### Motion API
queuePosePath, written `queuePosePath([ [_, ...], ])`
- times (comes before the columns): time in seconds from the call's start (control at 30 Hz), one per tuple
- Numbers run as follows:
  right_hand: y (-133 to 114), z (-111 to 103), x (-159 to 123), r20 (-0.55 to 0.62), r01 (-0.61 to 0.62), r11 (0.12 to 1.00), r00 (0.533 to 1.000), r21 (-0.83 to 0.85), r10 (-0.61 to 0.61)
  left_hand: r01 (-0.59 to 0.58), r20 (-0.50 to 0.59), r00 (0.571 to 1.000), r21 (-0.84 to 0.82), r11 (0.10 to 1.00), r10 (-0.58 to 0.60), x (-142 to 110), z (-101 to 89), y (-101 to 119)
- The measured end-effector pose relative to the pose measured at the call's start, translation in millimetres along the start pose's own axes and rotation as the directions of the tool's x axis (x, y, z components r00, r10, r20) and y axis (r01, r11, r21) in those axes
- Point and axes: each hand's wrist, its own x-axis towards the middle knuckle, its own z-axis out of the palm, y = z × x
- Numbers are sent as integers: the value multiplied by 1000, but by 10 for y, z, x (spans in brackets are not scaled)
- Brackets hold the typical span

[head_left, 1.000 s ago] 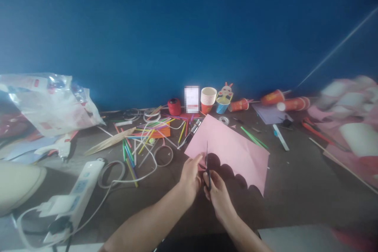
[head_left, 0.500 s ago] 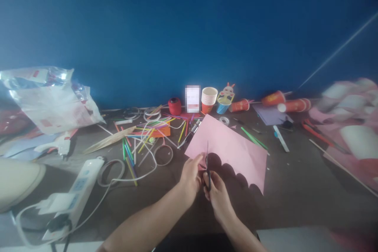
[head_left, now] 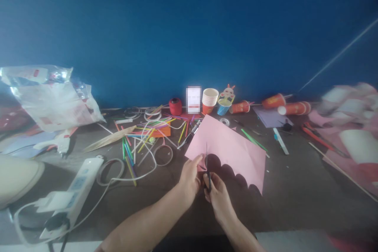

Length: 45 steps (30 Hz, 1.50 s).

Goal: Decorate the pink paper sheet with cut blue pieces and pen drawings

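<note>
With left hand [head_left: 190, 180] pinching paper [head_left: 228, 141] and right hand [head_left: 217, 192] clamped on scissors [head_left: 208, 174], turn paper smoothly into the cut.

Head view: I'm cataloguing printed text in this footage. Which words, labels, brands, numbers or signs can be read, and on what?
No text can be read.
White panel near the wall: pixelated, unreadable.
Plastic bag: red marks, too blurred to read.
Stacked paper cups: a mark on the red part, too small to read.
Red cups lying on their sides: marks too blurred to read.
Pink paper: no print visible.
</note>
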Motion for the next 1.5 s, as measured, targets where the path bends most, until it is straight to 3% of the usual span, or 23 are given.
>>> queuePosePath([
  [0.3,-81,-70,-13,-26,-73,994,997,-85,71,34,8,999,24,999,-34,12,-24,22],
  [0.73,-89,-140,-15,-9,-44,995,999,-85,43,130,10,991,64,989,-131,10,32,60],
  [0.93,-83,-167,2,-17,-45,994,999,-96,44,114,23,993,40,993,-115,-25,46,99],
  [1.5,-183,-301,40,101,-107,988,988,-108,118,1,87,996,-13,1000,1,25,-23,82],
])
